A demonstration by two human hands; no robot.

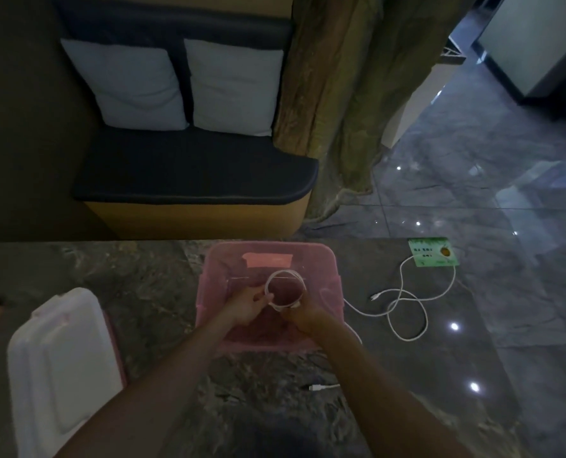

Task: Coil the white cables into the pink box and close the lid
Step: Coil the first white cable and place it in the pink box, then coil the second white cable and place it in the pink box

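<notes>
The pink box (332,285) stands open on the dark stone table, straight ahead of me. Both hands are over its inside, holding a white cable wound into a round coil (284,287). My left hand (247,309) pinches the coil's left side, and my right hand (303,314) grips its near edge. A loose white cable (410,305) lies in loops on the table to the right of the box, one end running toward the box. Another white plug end (321,387) lies near my right forearm. The white lid (62,368) lies flat at the left.
A green card (433,252) lies at the table's far right, by the loose cable. Beyond the table's far edge is a dark bench seat (195,173) with two pale cushions. Glossy tiled floor (506,160) spreads to the right.
</notes>
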